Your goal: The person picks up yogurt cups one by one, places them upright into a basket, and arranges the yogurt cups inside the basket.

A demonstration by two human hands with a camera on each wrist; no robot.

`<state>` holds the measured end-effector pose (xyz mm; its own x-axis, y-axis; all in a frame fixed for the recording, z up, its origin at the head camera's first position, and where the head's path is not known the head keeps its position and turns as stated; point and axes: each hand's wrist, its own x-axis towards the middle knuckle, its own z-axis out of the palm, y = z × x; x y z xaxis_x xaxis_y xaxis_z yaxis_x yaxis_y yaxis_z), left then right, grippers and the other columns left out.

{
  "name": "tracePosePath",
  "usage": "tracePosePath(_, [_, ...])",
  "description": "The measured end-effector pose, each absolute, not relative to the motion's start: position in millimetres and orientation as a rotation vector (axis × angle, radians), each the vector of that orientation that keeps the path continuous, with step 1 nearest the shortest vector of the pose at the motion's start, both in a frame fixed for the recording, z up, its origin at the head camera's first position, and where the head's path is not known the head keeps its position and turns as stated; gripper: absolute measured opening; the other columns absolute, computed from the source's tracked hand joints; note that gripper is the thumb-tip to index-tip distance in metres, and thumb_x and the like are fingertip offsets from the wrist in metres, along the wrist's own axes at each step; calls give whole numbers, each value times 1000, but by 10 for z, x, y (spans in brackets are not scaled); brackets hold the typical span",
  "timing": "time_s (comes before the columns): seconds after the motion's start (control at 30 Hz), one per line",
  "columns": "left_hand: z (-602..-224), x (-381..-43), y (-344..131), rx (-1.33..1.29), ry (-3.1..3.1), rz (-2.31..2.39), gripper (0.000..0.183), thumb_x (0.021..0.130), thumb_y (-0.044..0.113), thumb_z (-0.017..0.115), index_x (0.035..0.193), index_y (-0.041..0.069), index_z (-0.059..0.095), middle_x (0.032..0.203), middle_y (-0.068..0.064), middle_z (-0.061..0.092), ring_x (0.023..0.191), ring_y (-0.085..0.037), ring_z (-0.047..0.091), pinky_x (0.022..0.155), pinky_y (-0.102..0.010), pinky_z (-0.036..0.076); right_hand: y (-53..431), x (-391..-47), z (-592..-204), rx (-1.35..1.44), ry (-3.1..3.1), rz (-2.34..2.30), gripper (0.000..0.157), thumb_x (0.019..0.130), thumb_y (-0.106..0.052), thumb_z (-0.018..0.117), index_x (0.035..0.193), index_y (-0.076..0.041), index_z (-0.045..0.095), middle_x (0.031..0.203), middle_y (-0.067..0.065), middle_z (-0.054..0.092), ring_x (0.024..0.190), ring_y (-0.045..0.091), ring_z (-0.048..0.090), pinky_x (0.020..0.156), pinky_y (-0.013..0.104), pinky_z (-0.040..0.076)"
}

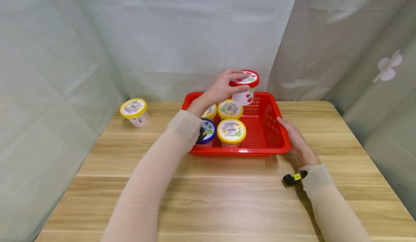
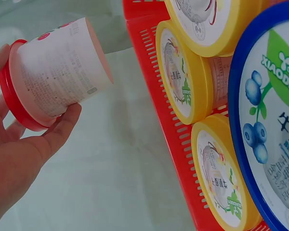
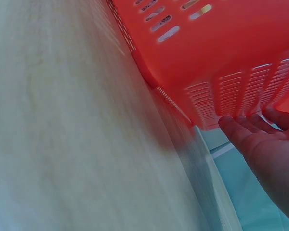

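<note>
My left hand (image 1: pixel 224 86) holds an ice cream cup (image 1: pixel 243 96) with a red lid and strawberry pictures, raised over the back of a red plastic basket (image 1: pixel 279 141). In the left wrist view, its fingers and thumb go round the red lid (image 2: pixel 12 91). Inside the basket's left part stand a blue-lidded cup (image 1: pixel 209 128) and several yellow-lidded cups (image 1: pixel 231 130), partly hidden by my left forearm. At the basket's right side is my right hand (image 1: pixel 295 139), one digit at the rim. The right wrist view shows its fairly straight fingers (image 3: pixel 241 130) against the slotted outer wall.
Another yellow-lidded cup (image 1: pixel 134 110) stands on the wooden table (image 1: pixel 227 198) near its back left edge. Pale curtains (image 1: pixel 195 36) hang behind and at both sides. A black band with a yellow label (image 1: pixel 297 177) is on my right wrist.
</note>
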<state>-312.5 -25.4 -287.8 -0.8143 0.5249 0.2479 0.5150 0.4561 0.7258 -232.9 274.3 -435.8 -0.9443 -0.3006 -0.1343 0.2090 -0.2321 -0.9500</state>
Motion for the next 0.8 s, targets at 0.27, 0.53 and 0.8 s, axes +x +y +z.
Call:
tracePosePath(0.27, [-2873, -3126, -43, 949, 2607, 1300, 54, 100, 34, 71, 149, 16, 59, 158, -6, 42, 138, -22, 44, 98, -26, 52, 2746, -2325, -4351, -93, 1738, -2203, 50, 110, -47, 45, 148, -15, 36, 121, 3, 63, 102, 16, 67, 83, 34, 60])
tracePosePath(0.53, [-2909, -3118, 95, 978, 2603, 1217, 55, 99, 36, 71, 149, 18, 59, 158, -5, 43, 140, -21, 43, 106, -30, 47, 2723, -2336, -4353, -84, 1741, -2216, 48, 110, -47, 45, 147, -17, 38, 120, 2, 63, 101, 16, 67, 83, 34, 60])
tracePosePath(0.8, [-2941, -3143, 246, 953, 2612, 1150, 52, 98, 36, 73, 147, 18, 62, 156, -6, 45, 139, -20, 44, 104, -28, 48, 2740, -2330, -4349, -71, 1744, -2204, 50, 110, -48, 45, 148, -16, 36, 122, 3, 61, 102, 15, 66, 84, 32, 60])
